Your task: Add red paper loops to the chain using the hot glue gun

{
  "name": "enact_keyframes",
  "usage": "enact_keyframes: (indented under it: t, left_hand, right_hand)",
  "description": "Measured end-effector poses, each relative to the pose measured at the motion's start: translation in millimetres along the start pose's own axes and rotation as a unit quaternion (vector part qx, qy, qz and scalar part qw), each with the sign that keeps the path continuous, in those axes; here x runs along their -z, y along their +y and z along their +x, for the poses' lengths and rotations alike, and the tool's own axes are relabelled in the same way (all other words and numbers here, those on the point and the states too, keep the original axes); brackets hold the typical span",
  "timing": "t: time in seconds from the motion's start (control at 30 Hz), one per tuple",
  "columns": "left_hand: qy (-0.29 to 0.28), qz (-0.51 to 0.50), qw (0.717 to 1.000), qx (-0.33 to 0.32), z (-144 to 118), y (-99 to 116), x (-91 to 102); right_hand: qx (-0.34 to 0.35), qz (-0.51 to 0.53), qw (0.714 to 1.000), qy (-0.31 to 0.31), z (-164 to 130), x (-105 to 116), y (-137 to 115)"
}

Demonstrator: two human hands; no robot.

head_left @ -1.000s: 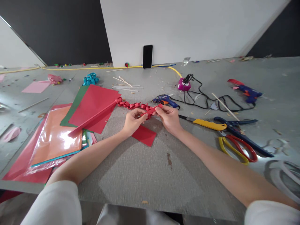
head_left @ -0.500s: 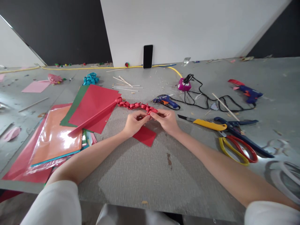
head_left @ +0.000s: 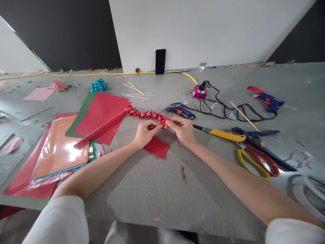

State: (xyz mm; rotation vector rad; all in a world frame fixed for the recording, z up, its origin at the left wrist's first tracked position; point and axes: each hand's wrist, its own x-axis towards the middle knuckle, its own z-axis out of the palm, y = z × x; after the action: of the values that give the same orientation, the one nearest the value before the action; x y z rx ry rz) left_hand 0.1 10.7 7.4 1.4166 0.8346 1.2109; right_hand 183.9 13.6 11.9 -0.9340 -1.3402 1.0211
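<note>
A red paper chain [head_left: 144, 114] of small linked loops lies across the grey table, its right end between my hands. My left hand [head_left: 147, 133] pinches that end between thumb and fingers. From the other side my right hand [head_left: 181, 129] has its thumb and fingers closed on the same end. The exact fold of paper under my fingertips is partly hidden. Just below my hands a red paper piece [head_left: 158, 148] rests flat on the table. Left of the chain, a long red folded strip [head_left: 101, 129] lies over red paper sheets [head_left: 101, 108].
Right of my hands are a blue glue gun [head_left: 180, 109], a yellow-handled cutter [head_left: 225, 135], scissors [head_left: 256, 162] and dark blue pliers [head_left: 273, 154]. A second glue gun [head_left: 271, 101] and black cords lie farther back. A phone [head_left: 160, 61] leans on the wall. Packed paper [head_left: 62, 139] lies left.
My right fingers have shifted slightly at the chain's end, and the thumb sits a little farther right. My left hand holds nearly the same place.
</note>
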Motion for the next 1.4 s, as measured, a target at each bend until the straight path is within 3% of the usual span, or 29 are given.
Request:
enact_keyframes:
  t: [0.53,0.87,1.4]
  left_hand:
    - [-0.024,-0.002,1.000,0.012,-0.6,-2.4,-1.3]
    - [-0.023,0.004,1.000,0.017,-0.1,-2.3,-0.5]
    - [-0.018,0.044,0.999,-0.007,-1.0,-0.2,0.5]
  right_hand:
    - [0.017,-0.036,0.999,0.006,1.4,1.6,-3.6]
    - [0.001,-0.007,1.000,0.001,2.1,0.4,1.7]
    - [0.006,-0.041,0.998,-0.042,2.4,2.9,-1.6]
